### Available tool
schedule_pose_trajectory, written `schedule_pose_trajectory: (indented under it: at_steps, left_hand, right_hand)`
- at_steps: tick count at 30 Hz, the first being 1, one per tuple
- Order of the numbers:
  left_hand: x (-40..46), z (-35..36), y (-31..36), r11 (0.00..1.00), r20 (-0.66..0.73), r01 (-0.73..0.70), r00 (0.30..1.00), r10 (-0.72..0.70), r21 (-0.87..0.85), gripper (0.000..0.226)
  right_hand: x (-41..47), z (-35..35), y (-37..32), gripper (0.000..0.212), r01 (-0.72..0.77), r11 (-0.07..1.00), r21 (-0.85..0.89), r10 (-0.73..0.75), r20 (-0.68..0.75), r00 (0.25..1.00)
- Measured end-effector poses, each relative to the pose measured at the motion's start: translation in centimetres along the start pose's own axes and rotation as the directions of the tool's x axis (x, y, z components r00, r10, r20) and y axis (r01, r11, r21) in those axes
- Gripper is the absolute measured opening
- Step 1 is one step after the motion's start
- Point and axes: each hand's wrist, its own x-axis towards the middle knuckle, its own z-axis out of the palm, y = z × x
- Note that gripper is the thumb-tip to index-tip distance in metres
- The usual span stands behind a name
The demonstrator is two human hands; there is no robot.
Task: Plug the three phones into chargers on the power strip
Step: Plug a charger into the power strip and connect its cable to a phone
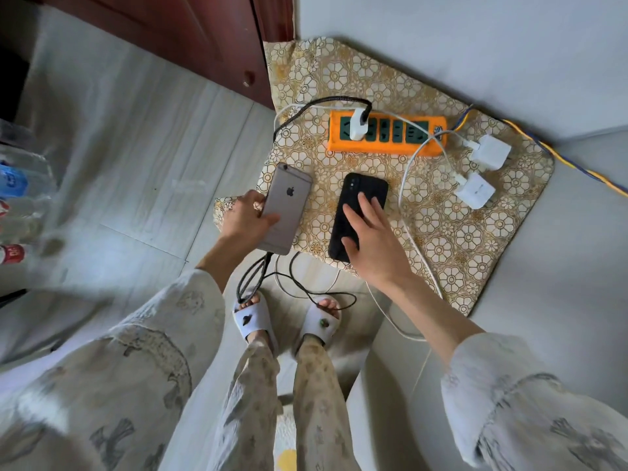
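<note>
An orange power strip (387,134) lies on a flower-patterned cushion (475,239), with one white charger (357,125) plugged into its left socket. A black braided cable (292,120) runs from that charger to a grey phone (287,205), which my left hand (243,217) grips at its left edge, face down. My right hand (370,232) rests on a black phone (353,202) lying face down on the cushion, thumb at its lower edge. Two loose white chargers (489,153) (475,191) lie right of the strip, with a white cable (404,178). A third phone is not in view.
A dark red wooden door (190,39) stands at the back left. Water bottles (17,198) stand at the far left on the pale floor. A blue-yellow cord (571,164) leaves the strip to the right. My slippered feet (285,317) stand among cable loops by the cushion's front edge.
</note>
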Motion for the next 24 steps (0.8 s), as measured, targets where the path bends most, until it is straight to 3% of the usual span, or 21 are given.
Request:
schedule_pose_trajectory:
  at_steps: [3, 7, 12, 15, 18, 22, 24]
  left_hand:
    - [0.8, 0.6, 0.1, 0.996, -0.024, 0.006, 1.000, -0.008, -0.093, 0.031]
    - [1.7, 0.9, 0.4, 0.999, -0.064, -0.027, 0.998, 0.026, -0.017, 0.027]
    - [0.1, -0.9, -2.2, 0.996, -0.009, 0.089, 0.996, -0.088, 0.009, 0.031]
    - [-1.5, -2.7, -4.5, 0.986, 0.102, 0.168, 0.981, -0.166, -0.012, 0.026]
    - [-2.0, -3.6, -5.3, 0.983, 0.200, 0.185, 0.963, -0.179, -0.009, 0.023]
    - [-1.8, -3.4, -4.9, 0.989, 0.199, 0.139, 0.969, -0.146, 0.048, 0.024]
    - [-1.7, -2.8, -4.6, 0.988, 0.179, 0.143, 0.975, -0.130, -0.062, 0.023]
  right_hand:
    - [1.1, 0.1, 0.1, 0.058, 0.003, 0.996, -0.087, 0.001, 0.047, 0.999]
    - [1.4, 0.5, 0.3, 0.059, -0.006, 0.989, -0.150, 0.018, 0.081, 0.997]
    - [1.2, 0.7, -0.1, 0.057, -0.021, 0.995, -0.100, 0.028, 0.069, 0.997]
    - [1.2, 0.9, 0.0, 0.057, -0.024, 0.995, -0.095, 0.030, 0.057, 0.998]
    - [1.1, 1.0, -0.2, 0.057, -0.033, 0.994, -0.102, 0.039, 0.051, 0.998]
    - [1.3, 1.0, -0.3, 0.057, -0.039, 0.995, -0.088, 0.044, 0.053, 0.998]
    - [1.2, 1.1, -0.3, 0.058, -0.036, 0.995, -0.088, 0.041, 0.049, 0.998]
